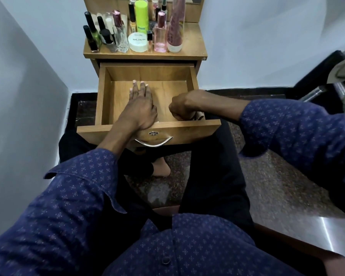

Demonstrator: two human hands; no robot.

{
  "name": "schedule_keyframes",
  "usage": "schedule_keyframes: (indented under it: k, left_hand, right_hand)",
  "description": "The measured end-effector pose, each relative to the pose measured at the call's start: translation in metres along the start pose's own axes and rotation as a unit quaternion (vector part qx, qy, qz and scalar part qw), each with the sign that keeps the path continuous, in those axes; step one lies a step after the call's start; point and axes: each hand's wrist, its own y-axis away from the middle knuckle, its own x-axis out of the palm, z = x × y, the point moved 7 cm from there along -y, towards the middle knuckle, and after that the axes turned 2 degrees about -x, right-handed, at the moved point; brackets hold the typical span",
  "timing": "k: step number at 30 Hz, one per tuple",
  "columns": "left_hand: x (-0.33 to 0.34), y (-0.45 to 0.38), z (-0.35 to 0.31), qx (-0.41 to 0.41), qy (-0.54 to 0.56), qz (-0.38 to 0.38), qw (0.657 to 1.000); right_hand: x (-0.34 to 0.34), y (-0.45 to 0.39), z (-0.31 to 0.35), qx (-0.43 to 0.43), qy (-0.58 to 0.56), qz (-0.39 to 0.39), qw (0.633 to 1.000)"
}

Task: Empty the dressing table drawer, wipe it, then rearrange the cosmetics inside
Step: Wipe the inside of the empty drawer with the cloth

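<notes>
Left hand (140, 105) flat in drawer (106, 92); right hand (180, 108) clutching cloth (199, 116); cosmetics (137, 32) crowded above.

A home bedroom corner: a wooden dressing table's counter (195, 46) crowded with bottles (159, 34) beyond the fingers (141, 86), plain walls (24, 96), stone floor (277, 186).

I'm seeing a smooth, matt brown wooden drawer (147, 92), a shiny curved metal handle (153, 143), glossy clear glass perfume bottles (121, 36) on the wooden bench (193, 46), and polished speckled stone floor (277, 186).
</notes>
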Motion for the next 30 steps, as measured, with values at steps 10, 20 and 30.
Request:
schedule_keyframes:
  k: [10, 20, 30]
  left_hand:
    - [-0.005, 0.004, -0.006, 0.004, 0.013, -0.013, 1.000]
    - [-0.031, 0.037, 0.055, -0.029, -0.026, -0.082, 0.996]
    - [-0.021, 0.026, 0.054, -0.043, -0.019, -0.029, 0.998]
  right_hand:
    - [-0.008, 0.001, 0.005, -0.009, 0.054, 0.012, 0.998]
    - [-0.015, 0.002, 0.002, 0.026, -0.068, 0.006, 0.997]
    - [-0.038, -0.010, 0.028, 0.034, -0.362, -0.145, 0.920]
